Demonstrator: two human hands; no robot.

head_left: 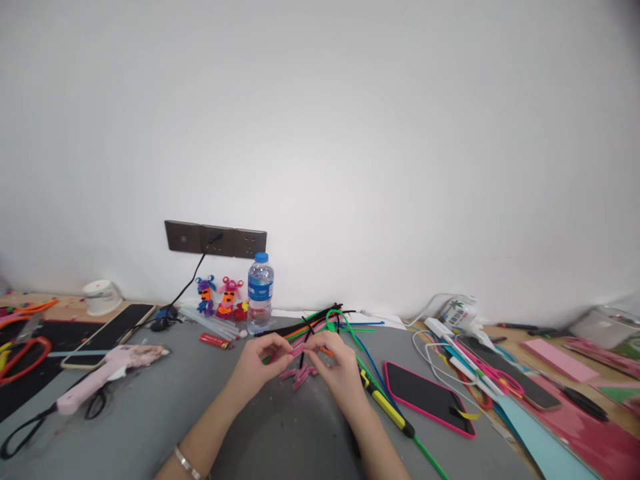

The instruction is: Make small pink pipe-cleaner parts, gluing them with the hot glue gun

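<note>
My left hand (273, 355) and my right hand (334, 360) meet above the grey mat (280, 440), thumb and fingertips pinched on each. Between the fingertips runs a short pink pipe cleaner (299, 349), partly hidden by the fingers. Just below them, small pink pipe cleaner pieces (300, 377) lie on the mat. Behind the hands spreads a bundle of black, orange, green and pink pipe cleaners (320, 320). A yellow and black pen-like tool (387, 407) rests beside my right forearm.
On the left lie a pink glue gun (95, 383), a phone (110, 333) and orange-handled scissors (30, 357). A water bottle (261, 293) stands near two small figures (229, 297) by the wall. To the right are a pink-cased phone (427, 399), white cables (435, 360) and pink scissors (495, 377).
</note>
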